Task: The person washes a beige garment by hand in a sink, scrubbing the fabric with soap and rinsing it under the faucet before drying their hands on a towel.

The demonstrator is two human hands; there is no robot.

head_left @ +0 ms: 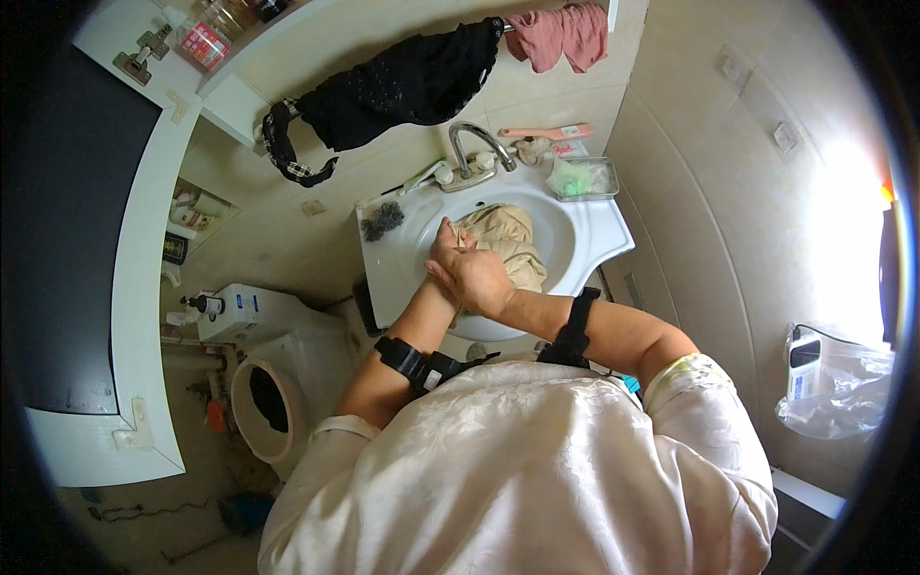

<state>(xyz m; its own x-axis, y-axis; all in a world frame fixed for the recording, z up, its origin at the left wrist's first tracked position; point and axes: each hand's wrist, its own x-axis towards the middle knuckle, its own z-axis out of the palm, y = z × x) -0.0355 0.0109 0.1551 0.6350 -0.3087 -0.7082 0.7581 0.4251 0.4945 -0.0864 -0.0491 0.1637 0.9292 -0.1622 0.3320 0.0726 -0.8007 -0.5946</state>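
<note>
A bunched beige cloth (508, 251) lies in the white washbasin (558, 235), some of it gathered up at my hands. My left hand (447, 245) is closed on a fold of this cloth over the left side of the bowl. Crossing in from the right, my right hand (481, 278) is closed too, pressed against the left hand and the cloth. Between the two hands the fingers partly hide each other. The chrome faucet (471, 144) arches over the back of the basin, above the cloth.
A dark mesh scrubber (382, 221) sits on the basin's left ledge. At the back right are a pink-handled brush (546, 132) and a soap dish (586, 178) with something green. Black clothing (402, 86) hangs above. A toilet (278, 383) stands left, near an open cabinet door (144, 383).
</note>
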